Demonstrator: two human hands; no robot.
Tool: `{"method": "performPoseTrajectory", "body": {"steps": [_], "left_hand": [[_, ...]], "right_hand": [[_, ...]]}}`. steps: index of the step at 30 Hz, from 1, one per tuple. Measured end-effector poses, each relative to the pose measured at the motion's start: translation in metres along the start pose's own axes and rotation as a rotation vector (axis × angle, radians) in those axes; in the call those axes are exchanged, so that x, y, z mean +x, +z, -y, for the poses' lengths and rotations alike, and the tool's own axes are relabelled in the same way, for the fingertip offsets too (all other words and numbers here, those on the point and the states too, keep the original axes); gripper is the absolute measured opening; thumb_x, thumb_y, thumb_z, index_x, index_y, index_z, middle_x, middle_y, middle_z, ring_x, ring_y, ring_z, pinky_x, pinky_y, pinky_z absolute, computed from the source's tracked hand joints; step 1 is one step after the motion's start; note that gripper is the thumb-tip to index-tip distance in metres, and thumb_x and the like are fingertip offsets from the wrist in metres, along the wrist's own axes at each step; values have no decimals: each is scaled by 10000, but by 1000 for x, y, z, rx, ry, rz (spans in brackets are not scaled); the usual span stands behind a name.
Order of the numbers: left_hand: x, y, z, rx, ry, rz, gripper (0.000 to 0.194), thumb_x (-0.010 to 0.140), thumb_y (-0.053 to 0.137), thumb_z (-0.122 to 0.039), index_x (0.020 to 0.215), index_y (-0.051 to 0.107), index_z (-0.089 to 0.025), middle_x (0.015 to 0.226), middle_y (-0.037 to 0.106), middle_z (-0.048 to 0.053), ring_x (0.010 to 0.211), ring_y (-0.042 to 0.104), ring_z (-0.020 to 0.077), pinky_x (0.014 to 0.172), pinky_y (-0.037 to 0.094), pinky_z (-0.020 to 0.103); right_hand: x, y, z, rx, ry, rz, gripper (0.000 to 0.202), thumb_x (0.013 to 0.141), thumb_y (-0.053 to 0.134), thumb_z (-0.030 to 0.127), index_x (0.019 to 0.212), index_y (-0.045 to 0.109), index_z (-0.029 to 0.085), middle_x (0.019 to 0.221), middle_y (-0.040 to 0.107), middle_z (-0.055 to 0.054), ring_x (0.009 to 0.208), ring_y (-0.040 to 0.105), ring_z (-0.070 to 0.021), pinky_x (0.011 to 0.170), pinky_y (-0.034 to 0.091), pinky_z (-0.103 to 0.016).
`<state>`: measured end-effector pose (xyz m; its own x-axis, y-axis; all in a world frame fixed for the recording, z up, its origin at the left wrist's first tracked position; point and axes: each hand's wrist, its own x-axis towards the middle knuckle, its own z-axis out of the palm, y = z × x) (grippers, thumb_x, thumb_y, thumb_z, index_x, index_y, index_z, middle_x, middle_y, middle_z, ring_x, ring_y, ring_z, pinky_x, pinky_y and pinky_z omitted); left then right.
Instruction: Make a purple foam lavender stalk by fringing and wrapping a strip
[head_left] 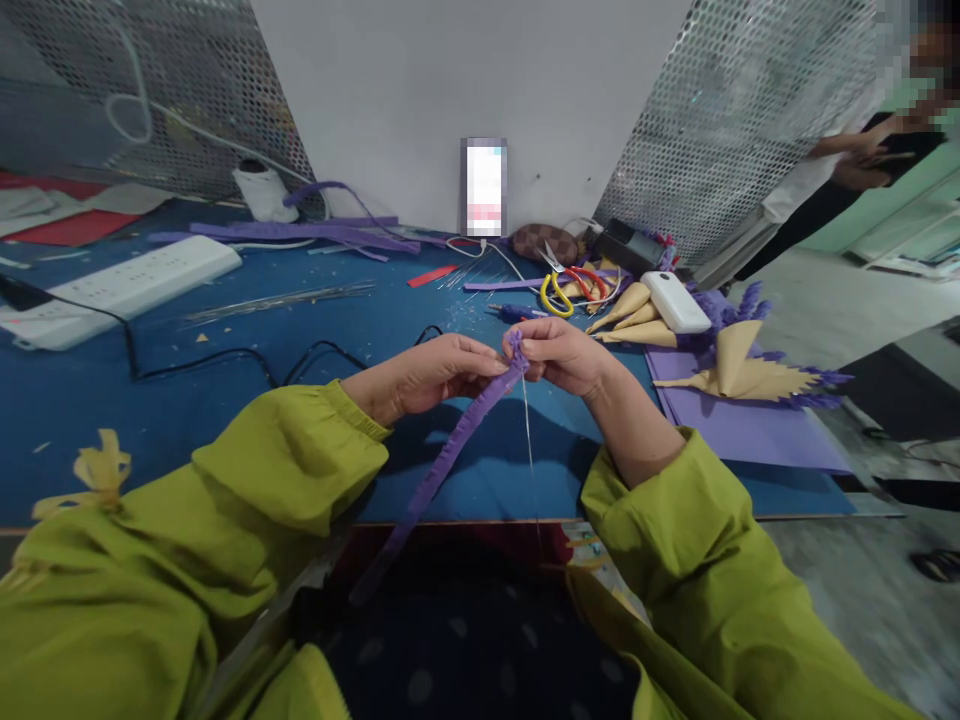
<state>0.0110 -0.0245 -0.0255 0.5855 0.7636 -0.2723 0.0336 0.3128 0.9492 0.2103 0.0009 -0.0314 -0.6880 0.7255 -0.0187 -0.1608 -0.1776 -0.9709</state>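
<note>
Grip, left hand (450, 372): narrow, thumb and fingertips pinched on the purple strip (450, 447) just below its gathered end. Grip, right hand (559, 352): also narrow, fingertips closed on the gathered end itself. Hands almost touching, held above the middle of the worktop (247, 430) near its front edge.

Strip: one between the hands. Gathered end points far and slightly right; long axis slants from there to near left, past the worktop's near edge. Free end lies in shadow, hard to make out. One thin wire (529, 430) runs from the gathered end toward the near side, nearly straight; its lower tip is indistinct.

Counts, left side: one white power strip (127, 285), one white spool (262, 190), one bundle of loose wires (285, 302) lying roughly left to right; wires in it too fine to count.

Far middle: one phone (484, 190), upright, screen lit; one checkered pouch (544, 242) to its right. Yellow handles (556, 297) and red handles (591, 287) of scissors overlap; number of pairs uncertain.

Right side: one white power bank (679, 302) beside at least three tan cones (637, 335); one tan-and-purple paper piece (739, 378) on purple sheets (757, 435).
</note>
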Motion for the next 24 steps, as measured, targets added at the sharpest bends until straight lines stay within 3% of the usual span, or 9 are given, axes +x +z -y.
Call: {"method": "performPoseTrajectory", "body": {"steps": [6, 11, 18, 24], "left_hand": [[-1, 6, -1, 160, 67, -92, 153, 687, 733, -277, 614, 702, -146, 554, 520, -25, 515, 374, 73, 506, 305, 228], [-1, 7, 1, 159, 56, -113, 173, 686, 716, -264, 565, 666, -150, 519, 484, -39, 492, 342, 67, 484, 273, 228], [4, 8, 7, 61, 18, -167, 117, 680, 720, -256, 702, 753, -146, 678, 681, 28, 600, 531, 102, 597, 398, 230], [5, 8, 10, -1, 46, -164, 148, 678, 698, -258, 724, 769, -137, 692, 714, 55, 632, 591, 132, 628, 432, 251]], "right_hand": [[1, 0, 0, -34, 30, 47, 325, 657, 819, 390, 704, 661, 110, 539, 520, 42, 433, 360, -43, 428, 319, -184], [0, 0, 3, -71, 123, 29, 276, 641, 809, 312, 672, 604, 130, 510, 494, 60, 418, 340, -43, 427, 312, -189], [2, 6, 1, -132, 68, -124, 328, 615, 812, 300, 625, 512, 170, 450, 465, 79, 397, 335, -46, 426, 317, -192], [3, 14, 0, -158, 12, -266, 355, 585, 820, 309, 608, 491, 177, 434, 458, 86, 397, 346, -45, 414, 295, -186]]}}
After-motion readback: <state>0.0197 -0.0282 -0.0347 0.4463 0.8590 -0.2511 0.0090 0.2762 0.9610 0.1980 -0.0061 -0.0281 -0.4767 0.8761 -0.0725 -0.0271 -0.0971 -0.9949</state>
